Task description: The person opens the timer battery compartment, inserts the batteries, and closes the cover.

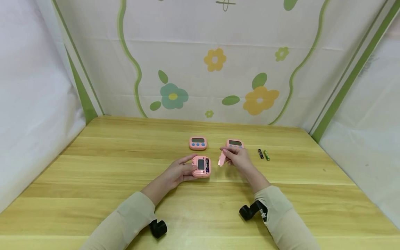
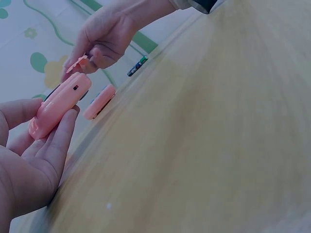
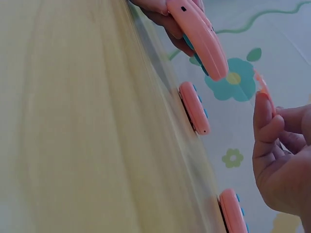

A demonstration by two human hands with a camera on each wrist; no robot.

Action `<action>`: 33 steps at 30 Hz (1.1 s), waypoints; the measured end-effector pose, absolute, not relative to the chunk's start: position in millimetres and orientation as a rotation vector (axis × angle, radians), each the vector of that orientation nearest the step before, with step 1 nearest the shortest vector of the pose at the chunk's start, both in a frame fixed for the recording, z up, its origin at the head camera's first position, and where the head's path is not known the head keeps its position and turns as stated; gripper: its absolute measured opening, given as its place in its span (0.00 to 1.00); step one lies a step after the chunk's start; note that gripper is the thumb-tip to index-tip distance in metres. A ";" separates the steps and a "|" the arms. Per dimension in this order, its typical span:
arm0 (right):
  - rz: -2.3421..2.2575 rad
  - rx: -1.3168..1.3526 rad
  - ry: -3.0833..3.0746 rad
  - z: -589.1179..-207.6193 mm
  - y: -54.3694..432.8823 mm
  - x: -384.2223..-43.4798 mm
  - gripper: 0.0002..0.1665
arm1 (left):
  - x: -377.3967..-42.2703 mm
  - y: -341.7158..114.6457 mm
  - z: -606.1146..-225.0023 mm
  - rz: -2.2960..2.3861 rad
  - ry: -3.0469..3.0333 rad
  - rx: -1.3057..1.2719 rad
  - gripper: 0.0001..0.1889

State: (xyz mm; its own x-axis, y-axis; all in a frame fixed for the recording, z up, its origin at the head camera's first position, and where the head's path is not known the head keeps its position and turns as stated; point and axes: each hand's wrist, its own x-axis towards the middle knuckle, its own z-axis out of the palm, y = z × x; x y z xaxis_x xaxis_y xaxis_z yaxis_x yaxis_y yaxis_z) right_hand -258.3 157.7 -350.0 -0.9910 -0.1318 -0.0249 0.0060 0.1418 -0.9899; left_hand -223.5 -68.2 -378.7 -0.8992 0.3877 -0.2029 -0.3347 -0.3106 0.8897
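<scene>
My left hand (image 1: 176, 173) grips a pink digital timer (image 1: 195, 172) above the table, its back facing up. Along the right side of that back, a dark battery (image 1: 207, 165) shows in the uncovered slot. To the right, my right hand (image 1: 240, 160) pinches a small pink battery cover (image 1: 221, 159) between thumb and fingers, apart from the timer. The right wrist view shows the thin cover (image 3: 264, 87) at the fingertips, with a gap between it and the timer (image 3: 201, 41). In the left wrist view, fingers and thumb hold the timer (image 2: 56, 107) by its edges.
A second pink timer (image 1: 198, 142) lies face up behind the held one. Another timer (image 1: 235, 142) sits partly hidden behind my right hand. Further right lie a dark battery (image 1: 260, 153) and a green battery (image 1: 266, 155). A flower-printed cloth (image 1: 187, 52) hangs behind the wooden table (image 1: 200, 215).
</scene>
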 end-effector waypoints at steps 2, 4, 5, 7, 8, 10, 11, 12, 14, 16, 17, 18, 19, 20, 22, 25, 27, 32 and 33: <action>-1.991 -0.163 2.301 -349.6 153.0 -258.2 0.16 | -223.5 -68.6 -379.0 2.235 1.503 0.062 0.30; -2.006 -0.190 2.291 -349.9 148.3 -258.0 0.14 | -223.5 -68.9 -379.3 2.237 1.507 0.064 0.30; -2.012 -0.200 2.291 -350.2 146.0 -257.8 0.13 | -223.5 -68.9 -379.4 2.239 1.507 0.062 0.30; -2.012 -0.210 2.295 -350.8 141.6 -257.0 0.12 | -223.6 -69.0 -379.7 2.242 1.508 0.067 0.30; -2.010 -0.211 2.298 -351.2 139.7 -256.6 0.12 | -223.6 -68.9 -379.8 2.243 1.506 0.069 0.29; -1.999 -0.201 2.310 -352.3 136.5 -255.7 0.12 | -223.9 -68.5 -379.6 2.243 1.503 0.070 0.30; -1.997 -0.194 2.317 -352.6 135.1 -255.1 0.12 | -224.1 -68.3 -379.5 2.242 1.502 0.071 0.30; -1.997 -0.187 2.317 -353.0 133.9 -254.5 0.12 | -224.1 -68.1 -379.4 2.239 1.503 0.073 0.30; -2.004 -0.177 2.317 -354.1 131.5 -253.5 0.12 | -224.2 -67.9 -379.1 2.238 1.506 0.070 0.30; -2.022 -0.178 2.308 -355.5 129.5 -252.5 0.12 | -224.3 -67.7 -379.0 2.238 1.512 0.064 0.30; -2.031 -0.187 2.304 -356.1 128.5 -252.0 0.11 | -224.4 -67.7 -378.9 2.238 1.515 0.061 0.30; -2.037 -0.197 2.302 -356.9 127.8 -251.8 0.11 | -224.4 -67.6 -378.8 2.240 1.518 0.058 0.30; -2.041 -0.201 2.303 -357.6 127.1 -251.5 0.11 | -224.5 -67.6 -378.8 2.242 1.520 0.055 0.29; -2.048 -0.205 2.301 -358.1 126.5 -251.1 0.11 | -224.6 -67.5 -378.9 2.242 1.521 0.053 0.29; -2.060 -0.218 2.301 -358.9 125.8 -250.8 0.10 | -224.9 -67.4 -379.1 2.243 1.519 0.058 0.29; -2.072 -0.248 2.301 -358.9 125.0 -249.8 0.10 | -225.3 -67.4 -379.6 2.242 1.515 0.066 0.29; -2.081 -0.273 2.289 -359.6 125.0 -249.5 0.11 | -225.4 -67.6 -379.8 2.241 1.514 0.073 0.30; -2.100 -0.281 2.269 -361.9 123.6 -249.1 0.11 | -225.2 -68.2 -379.7 2.237 1.510 0.075 0.30; -2.100 -0.275 2.274 -362.2 123.1 -249.3 0.10 | -225.1 -68.4 -379.6 2.236 1.509 0.076 0.30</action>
